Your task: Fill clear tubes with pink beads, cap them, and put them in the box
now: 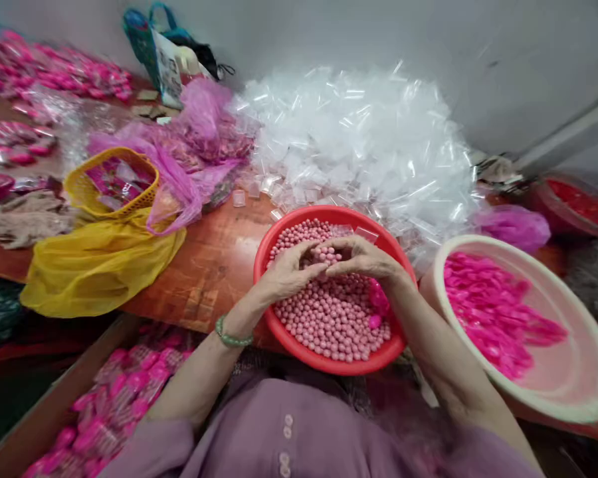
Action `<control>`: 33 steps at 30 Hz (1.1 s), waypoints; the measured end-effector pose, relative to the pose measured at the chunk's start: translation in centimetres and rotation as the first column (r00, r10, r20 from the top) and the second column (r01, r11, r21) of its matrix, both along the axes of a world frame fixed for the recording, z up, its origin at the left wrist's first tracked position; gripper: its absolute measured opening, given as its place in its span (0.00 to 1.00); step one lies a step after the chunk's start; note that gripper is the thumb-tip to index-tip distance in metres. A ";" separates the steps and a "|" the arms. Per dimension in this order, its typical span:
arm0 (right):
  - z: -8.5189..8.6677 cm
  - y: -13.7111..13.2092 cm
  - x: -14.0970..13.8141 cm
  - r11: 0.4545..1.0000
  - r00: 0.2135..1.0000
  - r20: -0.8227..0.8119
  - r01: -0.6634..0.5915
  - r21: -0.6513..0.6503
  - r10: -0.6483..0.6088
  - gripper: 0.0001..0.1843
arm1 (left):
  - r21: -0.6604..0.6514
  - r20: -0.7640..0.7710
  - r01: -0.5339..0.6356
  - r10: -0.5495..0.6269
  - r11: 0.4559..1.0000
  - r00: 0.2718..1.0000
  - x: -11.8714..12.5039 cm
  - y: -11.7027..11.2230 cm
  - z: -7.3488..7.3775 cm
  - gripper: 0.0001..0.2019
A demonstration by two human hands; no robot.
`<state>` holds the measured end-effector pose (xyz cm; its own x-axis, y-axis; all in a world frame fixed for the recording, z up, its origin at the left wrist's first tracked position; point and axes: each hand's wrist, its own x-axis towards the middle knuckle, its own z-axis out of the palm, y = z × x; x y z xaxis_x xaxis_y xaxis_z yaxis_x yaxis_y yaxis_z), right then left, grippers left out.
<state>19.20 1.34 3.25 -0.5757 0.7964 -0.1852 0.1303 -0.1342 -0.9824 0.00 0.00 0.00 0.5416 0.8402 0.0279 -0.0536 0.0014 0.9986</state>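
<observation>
My left hand [290,272] and my right hand [363,259] meet fingertip to fingertip above a red bowl [279,232] heaped with small pink balls [329,318]. Both hands have their fingers curled together in a pinch; what they hold is too small to make out. A bright pink plastic piece [379,299] lies among the balls under my right wrist. A green bead bracelet [232,337] circles my left wrist.
A cream basin [578,398] of bright pink plastic pieces sits on the right. A big heap of clear small bags [359,133] lies behind the bowl. A yellow basket [87,192], yellow and pink plastic bags lie left. A box of filled pink packets [119,392] stands lower left.
</observation>
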 end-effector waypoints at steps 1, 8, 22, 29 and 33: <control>0.0 0.0 0.1 1.000 1.000 -0.006 -0.004 0.015 0.004 0.21 | -0.005 0.022 0.020 -0.020 1.000 1.000 -0.1 0.1 -0.2 0.28; -0.4 -0.1 -0.2 0.983 0.997 0.011 0.072 0.171 -0.075 0.26 | -0.024 0.037 0.019 -0.018 1.000 0.999 -0.5 0.6 -0.8 0.24; -0.3 0.1 0.2 0.870 0.961 0.104 0.182 0.458 -0.256 0.21 | -0.049 -0.005 -0.112 0.112 0.993 0.994 -0.7 0.4 -1.0 0.10; 0.0 -0.1 -1.1 0.758 0.977 0.139 0.034 0.652 -0.163 0.22 | -0.076 0.123 -0.025 0.034 0.997 0.992 -1.1 0.3 -0.2 0.21; 0.1 -0.1 -1.3 0.744 0.973 0.167 0.009 0.668 -0.162 0.20 | -0.129 0.184 0.035 -0.011 0.991 0.983 -1.3 0.2 0.2 0.24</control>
